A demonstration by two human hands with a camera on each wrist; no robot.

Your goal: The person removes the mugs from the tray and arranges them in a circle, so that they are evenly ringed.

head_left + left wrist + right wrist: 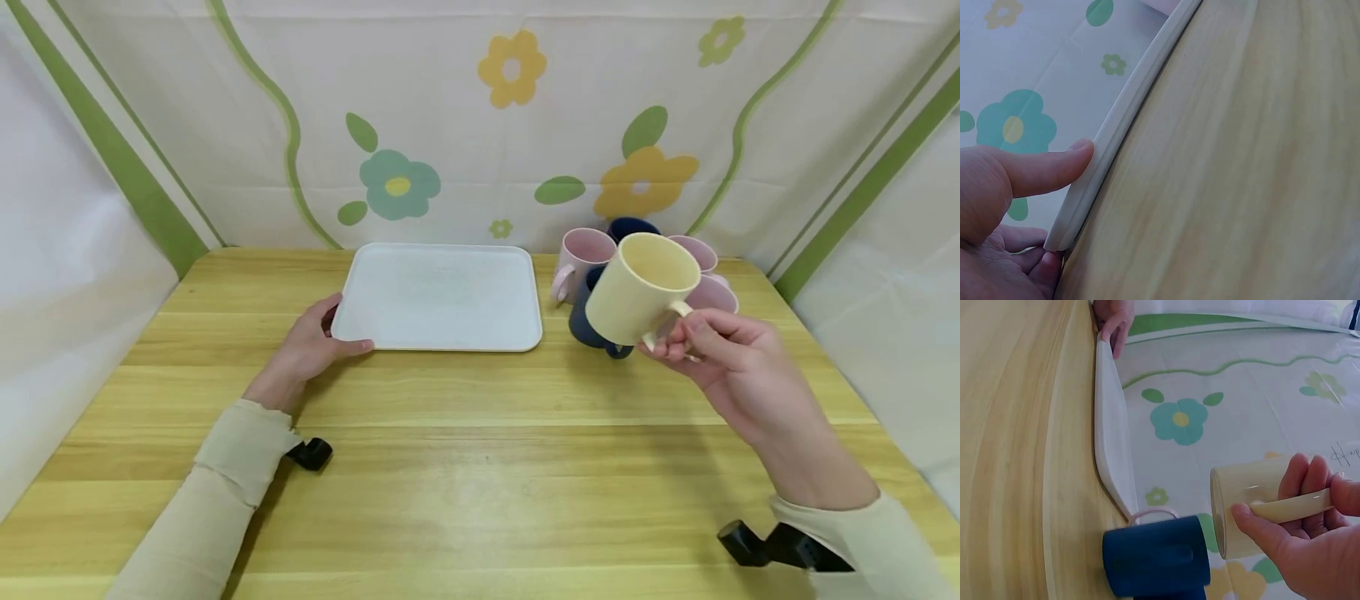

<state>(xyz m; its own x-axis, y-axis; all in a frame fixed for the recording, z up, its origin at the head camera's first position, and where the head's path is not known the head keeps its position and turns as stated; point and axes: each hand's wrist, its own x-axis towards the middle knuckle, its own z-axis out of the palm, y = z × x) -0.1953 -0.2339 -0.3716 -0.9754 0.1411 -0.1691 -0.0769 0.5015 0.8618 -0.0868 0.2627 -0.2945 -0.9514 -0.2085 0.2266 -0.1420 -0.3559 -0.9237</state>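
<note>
My right hand (731,358) grips a pale yellow mug (637,287) by its handle, holding it tilted in the air in front of the other mugs. In the right wrist view, fingers and thumb wrap the handle of this mug (1250,487). My left hand (315,342) holds the front left corner of a white rectangular tray (442,300) lying on the table. Its thumb lies along the front rim and its other fingers curl at the left side, as the left wrist view shows on the tray's edge (1104,150).
Behind the yellow mug stand a dark blue mug (585,321), a pink mug (587,250), another dark blue mug (633,225) and more pink mugs (712,292), partly hidden. A flowered cloth (450,108) hangs behind the wooden table (450,467).
</note>
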